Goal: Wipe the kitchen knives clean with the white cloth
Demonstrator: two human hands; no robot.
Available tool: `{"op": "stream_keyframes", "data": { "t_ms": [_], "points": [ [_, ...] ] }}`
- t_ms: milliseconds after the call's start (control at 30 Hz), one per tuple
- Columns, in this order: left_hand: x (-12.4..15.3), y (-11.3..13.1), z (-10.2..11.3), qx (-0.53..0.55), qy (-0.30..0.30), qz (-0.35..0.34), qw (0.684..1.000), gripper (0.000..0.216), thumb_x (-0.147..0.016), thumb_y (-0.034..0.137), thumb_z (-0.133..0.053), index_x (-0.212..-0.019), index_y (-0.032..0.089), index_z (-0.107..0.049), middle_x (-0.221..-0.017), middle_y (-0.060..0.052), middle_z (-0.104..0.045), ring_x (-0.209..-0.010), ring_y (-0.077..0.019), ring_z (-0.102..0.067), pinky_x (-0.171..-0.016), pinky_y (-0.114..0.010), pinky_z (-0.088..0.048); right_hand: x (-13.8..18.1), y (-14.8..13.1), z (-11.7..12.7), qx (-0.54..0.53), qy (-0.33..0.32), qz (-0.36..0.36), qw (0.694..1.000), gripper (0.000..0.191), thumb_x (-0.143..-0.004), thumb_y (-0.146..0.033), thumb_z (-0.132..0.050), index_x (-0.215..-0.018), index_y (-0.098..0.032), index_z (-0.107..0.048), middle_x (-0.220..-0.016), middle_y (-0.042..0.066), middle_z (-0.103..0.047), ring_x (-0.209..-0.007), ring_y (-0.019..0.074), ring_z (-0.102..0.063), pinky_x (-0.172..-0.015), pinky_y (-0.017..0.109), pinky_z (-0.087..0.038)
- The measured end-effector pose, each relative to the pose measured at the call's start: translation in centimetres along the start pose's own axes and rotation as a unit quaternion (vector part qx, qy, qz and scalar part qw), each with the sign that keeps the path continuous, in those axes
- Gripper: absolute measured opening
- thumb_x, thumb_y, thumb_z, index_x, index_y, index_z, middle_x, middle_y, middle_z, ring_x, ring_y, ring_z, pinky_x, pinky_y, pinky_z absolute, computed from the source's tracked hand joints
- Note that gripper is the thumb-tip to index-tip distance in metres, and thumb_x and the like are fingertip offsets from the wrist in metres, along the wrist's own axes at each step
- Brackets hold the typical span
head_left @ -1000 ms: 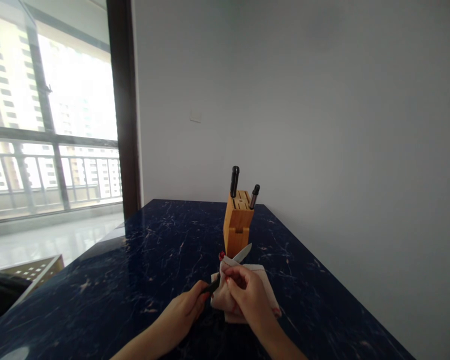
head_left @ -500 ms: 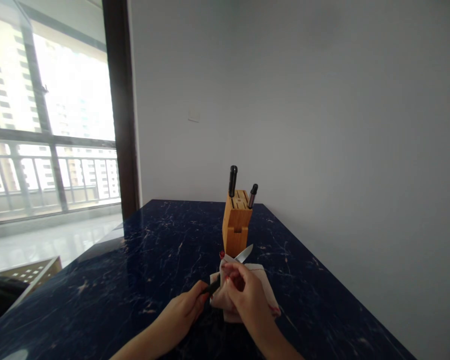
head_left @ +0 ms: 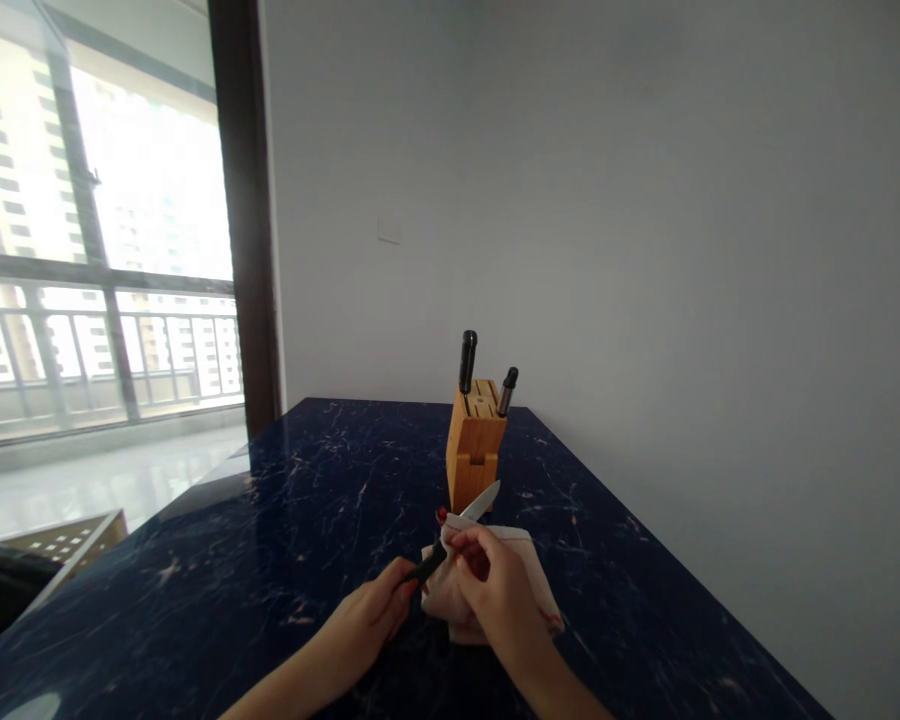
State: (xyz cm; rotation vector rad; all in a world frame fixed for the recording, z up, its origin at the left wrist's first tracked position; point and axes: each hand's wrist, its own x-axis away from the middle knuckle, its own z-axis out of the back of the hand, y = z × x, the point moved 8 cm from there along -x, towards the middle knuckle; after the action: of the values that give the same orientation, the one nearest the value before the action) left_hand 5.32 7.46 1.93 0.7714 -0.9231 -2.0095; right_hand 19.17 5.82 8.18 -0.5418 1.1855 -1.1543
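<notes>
My left hand (head_left: pixel 371 625) is closed round the black handle of a small knife (head_left: pixel 477 503) whose silver blade points up and away toward the wooden knife block (head_left: pixel 474 452). A light cloth (head_left: pixel 529 570) is gripped in my right hand (head_left: pixel 495 590), bunched against the blade near the handle, and the rest of it lies on the dark marble table (head_left: pixel 307 500). Two black-handled tools stand in the block's slots.
The table runs along a plain grey wall on the right and at the back. To the left are a dark window frame, a bright window with a railing, and a pale box low on the floor (head_left: pixel 67 540).
The blade's tip has risen a little and tilted more toward the block. Both hands stay where they were.
</notes>
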Motion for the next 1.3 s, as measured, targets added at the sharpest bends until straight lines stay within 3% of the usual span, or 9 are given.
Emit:
{"op": "stream_keyframes", "data": {
  "t_ms": [133,400,667,733,867,1000,1133,1300],
  "points": [
    [-0.1,-0.2,0.0,-0.001,0.01,-0.007,1.0,0.027,-0.089,0.04,-0.028,-0.085,0.019,-0.045,-0.054,0.007,-0.045,-0.05,-0.0085,-0.042,-0.049,-0.018,-0.034,0.0,0.1,-0.2,-0.006,-0.005,0.015,1.0,0.021,-0.068,-0.012,-0.045,-0.082,-0.017,-0.059,-0.078,0.004,-0.064,-0.072,0.0167,-0.059,-0.068,0.027,-0.046],
    [-0.5,-1.4,0.2,0.086,0.012,0.036,0.996,0.026,-0.087,0.043,-0.029,-0.079,0.02,-0.038,-0.06,0.004,-0.059,-0.034,-0.0052,-0.047,-0.031,-0.014,-0.032,-0.3,1.1,0.1,-0.01,0.008,0.002,1.0,0.019,-0.064,-0.01,-0.043,-0.075,-0.018,-0.056,-0.075,0.002,-0.063,-0.073,0.016,-0.059,-0.07,0.027,-0.045],
    [-0.9,-2.7,1.3,0.101,0.067,0.073,0.99,0.022,-0.08,0.042,-0.043,-0.081,0.022,-0.033,-0.063,0.007,-0.054,-0.036,-0.0069,-0.047,-0.026,-0.014,-0.03,-0.3,1.5,0.2,-0.012,-0.001,0.004,1.0,0.017,-0.066,-0.011,-0.042,-0.076,-0.019,-0.054,-0.074,0.001,-0.061,-0.072,0.0151,-0.058,-0.068,0.026,-0.044],
    [-0.9,-2.5,1.7,0.084,0.085,0.066,0.991,0.021,-0.08,0.04,-0.045,-0.08,0.022,-0.034,-0.062,0.008,-0.051,-0.039,-0.0074,-0.047,-0.03,-0.016,-0.034,-0.3,1.5,0.2,-0.007,0.0,-0.001,1.0,0.016,-0.066,-0.01,-0.042,-0.074,-0.019,-0.053,-0.072,0.0,-0.06,-0.07,0.0148,-0.058,-0.066,0.025,-0.044],
    [-0.7,-1.0,2.8,0.029,0.124,-0.001,0.992,0.015,-0.078,0.03,-0.051,-0.082,0.02,-0.04,-0.067,0.005,-0.052,-0.062,-0.011,-0.053,-0.056,-0.021,-0.043,-0.4,1.2,0.6,-0.003,0.016,-0.004,1.0,0.015,-0.065,-0.011,-0.043,-0.073,-0.019,-0.053,-0.07,0.0,-0.06,-0.067,0.0148,-0.058,-0.064,0.025,-0.044],
    [-0.6,-0.3,2.6,-0.002,0.088,0.019,0.996,0.02,-0.079,0.027,-0.048,-0.098,0.018,-0.047,-0.076,0.001,-0.059,-0.068,-0.0136,-0.055,-0.062,-0.023,-0.042,-0.4,0.5,1.1,0.003,0.025,0.001,1.0,0.014,-0.066,-0.011,-0.043,-0.074,-0.019,-0.052,-0.072,0.001,-0.06,-0.069,0.0152,-0.058,-0.065,0.025,-0.044],
    [-0.3,-0.5,1.8,-0.021,0.044,0.068,0.997,0.016,-0.079,0.03,-0.044,-0.085,0.017,-0.052,-0.062,0.004,-0.054,-0.047,-0.0106,-0.048,-0.044,-0.02,-0.036,-0.4,-0.1,1.8,0.02,0.031,0.012,0.999,0.015,-0.068,-0.012,-0.044,-0.078,-0.019,-0.054,-0.074,0.0,-0.061,-0.07,0.015,-0.058,-0.066,0.025,-0.043],
    [-0.2,0.9,1.4,-0.035,0.036,0.022,0.999,0.011,-0.075,0.025,-0.051,-0.083,0.018,-0.053,-0.067,0.004,-0.057,-0.061,-0.0124,-0.051,-0.055,-0.019,-0.038,-0.4,-0.4,1.8,0.015,0.027,0.041,0.999,0.016,-0.072,-0.012,-0.044,-0.081,-0.019,-0.055,-0.08,0.001,-0.062,-0.076,0.0149,-0.058,-0.071,0.025,-0.043]
  ]
}}
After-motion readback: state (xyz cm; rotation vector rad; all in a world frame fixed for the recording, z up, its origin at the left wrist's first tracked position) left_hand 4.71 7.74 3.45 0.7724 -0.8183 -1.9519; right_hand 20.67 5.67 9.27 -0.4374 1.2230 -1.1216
